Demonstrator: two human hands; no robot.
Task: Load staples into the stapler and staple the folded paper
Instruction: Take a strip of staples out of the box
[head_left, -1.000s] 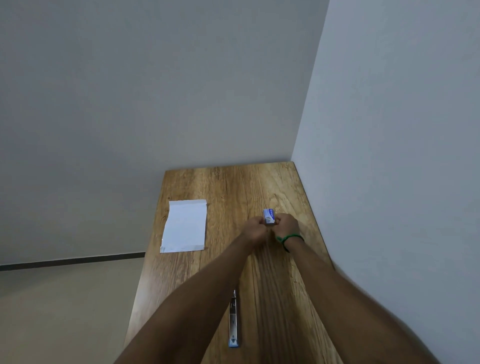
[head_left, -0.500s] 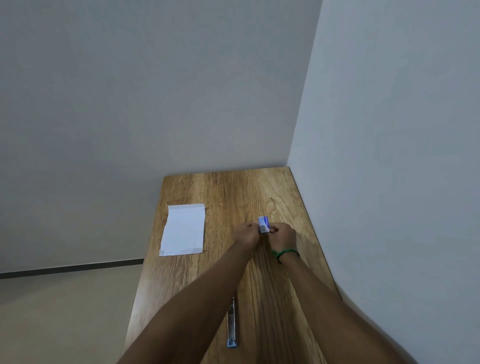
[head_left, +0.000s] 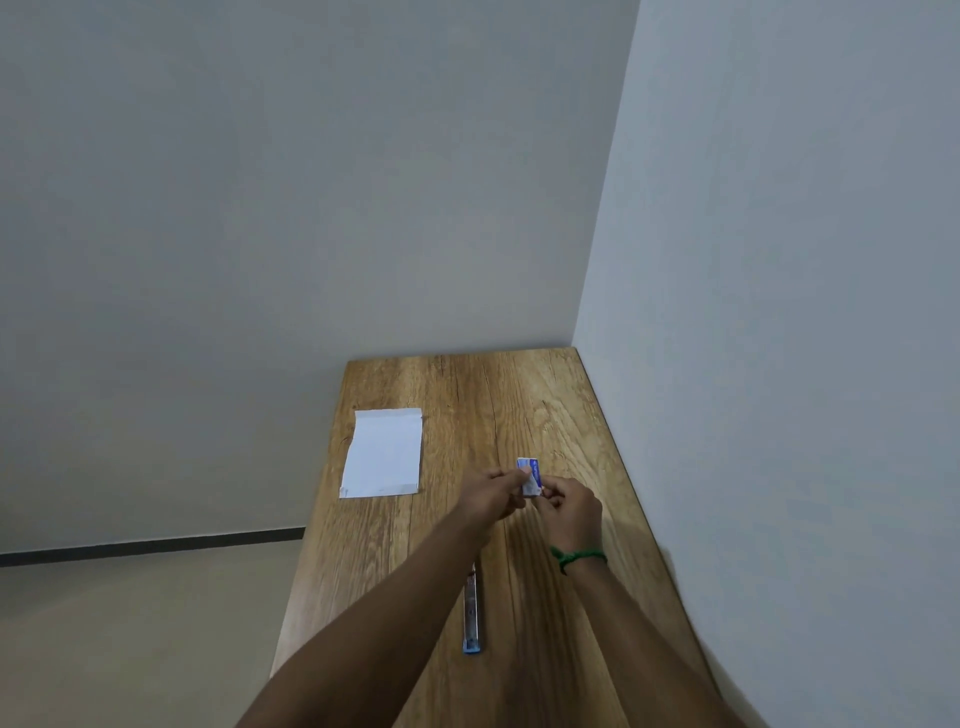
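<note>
Left hand (head_left: 493, 496) and right hand (head_left: 571, 506) are pinching the staple box (head_left: 531, 475) over the desk (head_left: 545, 405); stapler (head_left: 471, 613) lying nearer, folded paper (head_left: 383, 453) leftward.

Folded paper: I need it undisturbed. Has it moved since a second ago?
No. The folded paper lies the same way along the left edge of the table, near its far corner; only the camera shifted.

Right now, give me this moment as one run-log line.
hands: left hand and right hand both grip staple box | stapler: on table, untouched | folded paper: flat, far left
</note>
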